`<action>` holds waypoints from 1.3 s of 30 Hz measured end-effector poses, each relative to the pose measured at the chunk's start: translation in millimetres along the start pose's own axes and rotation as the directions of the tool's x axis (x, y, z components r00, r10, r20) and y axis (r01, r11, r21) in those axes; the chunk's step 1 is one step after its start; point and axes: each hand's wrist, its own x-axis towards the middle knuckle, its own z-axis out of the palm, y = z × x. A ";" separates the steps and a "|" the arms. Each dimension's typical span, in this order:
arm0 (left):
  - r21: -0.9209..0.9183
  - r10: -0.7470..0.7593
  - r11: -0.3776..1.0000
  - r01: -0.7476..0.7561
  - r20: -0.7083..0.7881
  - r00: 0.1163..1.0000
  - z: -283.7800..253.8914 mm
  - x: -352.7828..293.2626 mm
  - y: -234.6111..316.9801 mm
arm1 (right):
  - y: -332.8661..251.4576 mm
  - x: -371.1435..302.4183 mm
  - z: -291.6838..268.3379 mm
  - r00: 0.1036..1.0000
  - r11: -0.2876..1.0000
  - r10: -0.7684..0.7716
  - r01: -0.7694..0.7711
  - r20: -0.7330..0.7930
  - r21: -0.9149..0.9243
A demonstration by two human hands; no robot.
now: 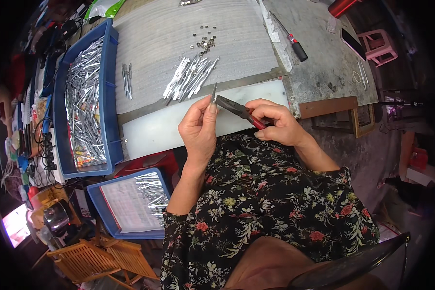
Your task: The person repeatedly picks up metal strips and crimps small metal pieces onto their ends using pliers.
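My left hand (198, 126) pinches a thin silvery metal piece (214, 92) upright between thumb and fingers. My right hand (278, 122) is closed around the red handles of a pair of pliers (236, 107). The dark jaws reach the metal piece beside my left thumb; whether they grip it I cannot tell. Both hands are over the near edge of a white board (154, 129). Just beyond it lies a bunch of flat silvery metal strips (191, 79), with a few more strips (126, 81) to their left. Small round metal pieces (206, 44) are scattered farther back.
A deep blue tray (112, 96) full of metal strips stands at the left. Below it is a second blue tray (101, 210) with paper and strips. A screwdriver (298, 49) and a phone (353, 44) lie on the right. A pink stool (379, 46) stands beyond the table.
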 end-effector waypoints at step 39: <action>0.237 0.082 0.971 -0.042 -0.163 0.983 -51.0 38.4 0.1 | 16.5 -3.7 -17.0 0.994 0.925 0.112 -0.101 -0.008 0.366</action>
